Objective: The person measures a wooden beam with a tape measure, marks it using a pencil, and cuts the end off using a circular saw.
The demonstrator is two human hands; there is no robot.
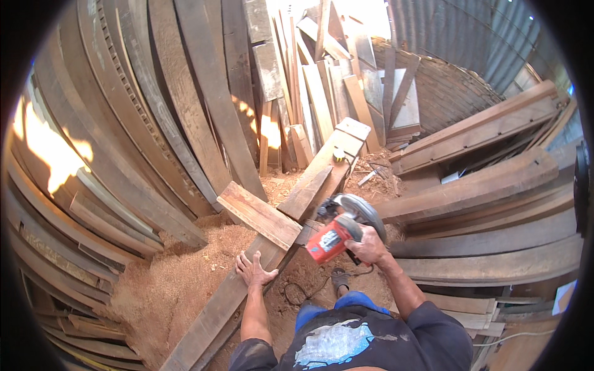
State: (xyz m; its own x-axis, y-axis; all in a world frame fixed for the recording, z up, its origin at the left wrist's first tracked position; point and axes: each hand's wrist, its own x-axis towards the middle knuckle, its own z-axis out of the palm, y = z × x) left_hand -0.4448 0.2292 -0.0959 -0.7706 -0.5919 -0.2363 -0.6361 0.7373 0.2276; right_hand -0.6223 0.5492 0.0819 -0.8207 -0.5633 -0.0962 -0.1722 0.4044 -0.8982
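My right hand (369, 246) grips the handle of a red circular saw (328, 242), its round grey guard turned to the far right. The saw is held to the right of a long plank (213, 318) that slants from the near left toward the far middle. Across this plank lies a shorter reddish board (260, 214). My left hand (254, 271) rests on the plank just nearer than the short board, fingers spread, holding nothing. A pointed offcut (305, 194) lies farther along, against the short board's end. Whether the saw blade touches any wood cannot be seen.
A yellow tape measure (338, 154) sits on a far plank (351, 130). Sawdust (185, 272) covers the ground. Tall boards (185, 80) lean at the left, stacked beams (476, 188) lie at the right. A dark cord (303, 290) curls near my foot (340, 281).
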